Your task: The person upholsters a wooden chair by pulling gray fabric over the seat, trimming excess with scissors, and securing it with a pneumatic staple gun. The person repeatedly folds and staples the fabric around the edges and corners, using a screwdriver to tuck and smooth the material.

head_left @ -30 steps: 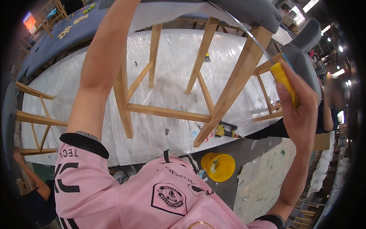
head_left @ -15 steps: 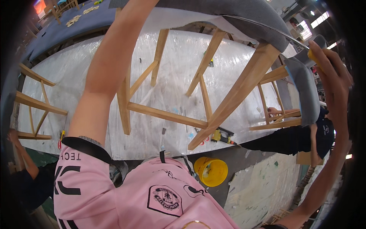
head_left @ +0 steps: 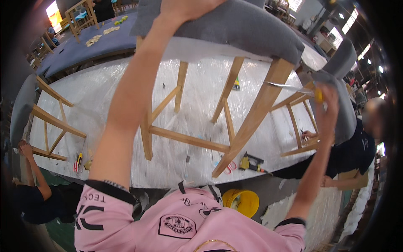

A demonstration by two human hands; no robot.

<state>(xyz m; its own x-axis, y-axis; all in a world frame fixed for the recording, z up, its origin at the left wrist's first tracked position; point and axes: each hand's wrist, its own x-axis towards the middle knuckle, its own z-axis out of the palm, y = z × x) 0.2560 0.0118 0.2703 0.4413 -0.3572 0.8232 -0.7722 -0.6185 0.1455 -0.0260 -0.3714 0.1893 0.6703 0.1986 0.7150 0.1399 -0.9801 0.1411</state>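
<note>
A chair with grey upholstery (head_left: 247, 25) and pale wooden legs (head_left: 247, 126) stands before me on a plastic-covered table. My left hand (head_left: 189, 9) lies on top of the grey upholstery, its fingers partly cut off by the upper edge. My right hand (head_left: 331, 103) is closed around the yellow handle of a long, thin metal tool (head_left: 289, 87). Its shaft points left, passing in front of the near right leg below the seat; whether it touches the wood I cannot tell. White lining (head_left: 201, 49) shows under the upholstery's lower edge.
On the plastic-covered table (head_left: 109, 96) lie a nail or staple gun (head_left: 252, 163), red-handled scissors (head_left: 230, 168) and a yellow-red cutter (head_left: 78, 162). Co-workers handle chairs at left (head_left: 59, 122) and right (head_left: 342, 109). Below the table edge stands a yellow bucket (head_left: 254, 204).
The metal tool has come away from the upholstery's lower edge, and my right hand has moved left and down with it. My left hand has come into view on the upholstery.
</note>
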